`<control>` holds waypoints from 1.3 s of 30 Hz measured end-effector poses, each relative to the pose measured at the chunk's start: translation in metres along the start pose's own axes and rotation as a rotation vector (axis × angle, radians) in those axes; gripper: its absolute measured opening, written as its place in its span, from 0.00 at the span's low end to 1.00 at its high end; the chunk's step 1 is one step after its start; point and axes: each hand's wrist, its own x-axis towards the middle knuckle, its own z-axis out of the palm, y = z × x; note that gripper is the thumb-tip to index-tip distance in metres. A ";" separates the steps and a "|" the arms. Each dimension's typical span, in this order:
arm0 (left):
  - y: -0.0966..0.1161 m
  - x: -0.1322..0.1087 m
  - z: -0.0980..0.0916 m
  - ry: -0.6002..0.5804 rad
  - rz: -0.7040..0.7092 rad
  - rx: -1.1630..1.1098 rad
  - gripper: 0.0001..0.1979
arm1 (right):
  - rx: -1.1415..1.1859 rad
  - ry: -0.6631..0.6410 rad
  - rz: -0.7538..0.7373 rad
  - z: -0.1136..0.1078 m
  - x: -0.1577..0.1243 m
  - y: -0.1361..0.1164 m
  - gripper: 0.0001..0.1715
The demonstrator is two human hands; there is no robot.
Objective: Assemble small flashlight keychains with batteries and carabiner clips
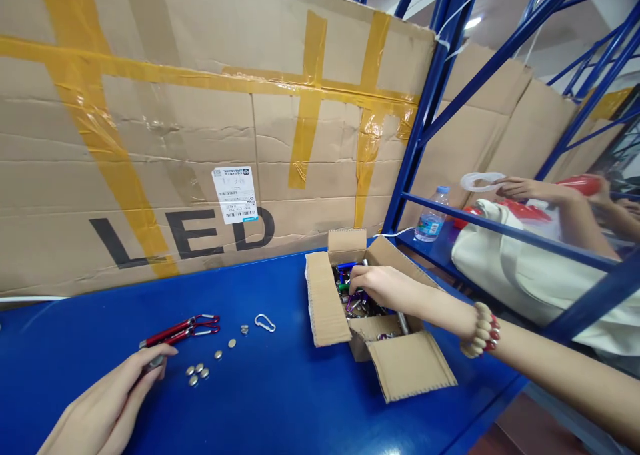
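My left hand [117,392] is closed with a small grey metal piece [156,362] between thumb and fingers. Just beyond it lie two red penlights with carabiner clips [175,332], side by side on the blue tabletop [280,402]. Several silver button cells [199,368] are scattered right of this hand, and a loose silver carabiner [265,322] rests farther right. My right hand [383,285] reaches into an open cardboard box [327,308], fingers bent down among small metal parts in blue, green, purple and silver. What its fingertips hold, if anything, is hidden.
A large taped carton [200,128] marked LED stands behind the table. Blue rack bars [425,108] rise at the right. Past them are a water bottle [433,215], a white bag [500,255] and another person's hand [523,188] with a clear ring-shaped item.
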 end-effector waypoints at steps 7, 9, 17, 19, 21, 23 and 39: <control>-0.010 0.000 0.004 -0.027 0.071 0.000 0.14 | -0.092 -0.198 0.154 -0.005 0.006 -0.009 0.08; -0.008 0.001 0.003 -0.009 0.121 -0.017 0.14 | -0.058 -0.182 0.189 -0.005 0.008 -0.009 0.09; 0.024 0.000 -0.010 -0.042 0.181 -0.108 0.14 | 0.161 -0.144 0.250 0.007 0.005 -0.006 0.08; 0.030 -0.001 -0.011 -0.044 0.202 -0.114 0.15 | 0.202 -0.152 0.264 0.010 0.004 -0.006 0.08; 0.034 -0.002 -0.012 -0.039 0.225 -0.123 0.15 | 0.247 -0.177 0.267 0.011 0.003 -0.005 0.08; 0.037 -0.004 -0.014 -0.046 0.237 -0.131 0.14 | 0.274 -0.200 0.265 0.012 0.004 -0.004 0.08; 0.059 -0.011 -0.030 -0.137 0.281 -0.314 0.10 | 0.121 0.004 0.378 0.008 0.008 -0.015 0.09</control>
